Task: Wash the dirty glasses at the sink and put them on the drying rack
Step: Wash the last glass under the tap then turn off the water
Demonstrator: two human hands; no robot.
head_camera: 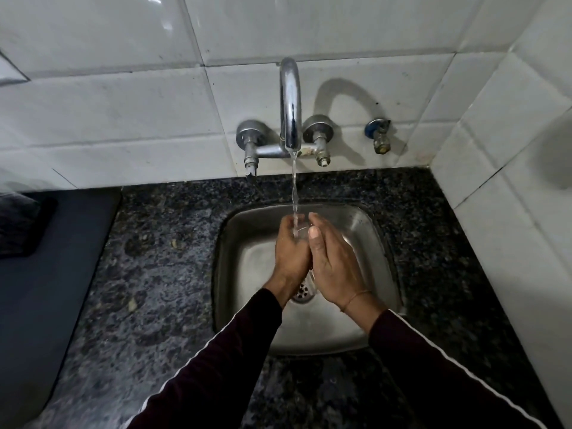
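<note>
I see the sink (pixel 365 332) set into the tabletop (pixel 161 274), with the tap (pixel 290 103) on the tiled wall (pixel 123 103) behind it and a small valve (pixel 380 136) to the tap's right. My left hand (pixel 291 252) and right hand (pixel 332 267) meet over the basin, touching, under the water stream (pixel 294 187), a glass (pixel 305 228) between them. The drain (pixel 301 292) lies below them. A mat (pixel 55 258) lies left of the tabletop.

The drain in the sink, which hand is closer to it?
Left, by a little. The left hand has its wrist right beside the drain, partly covering it. The right hand is just to the drain's right, also very close.
</note>
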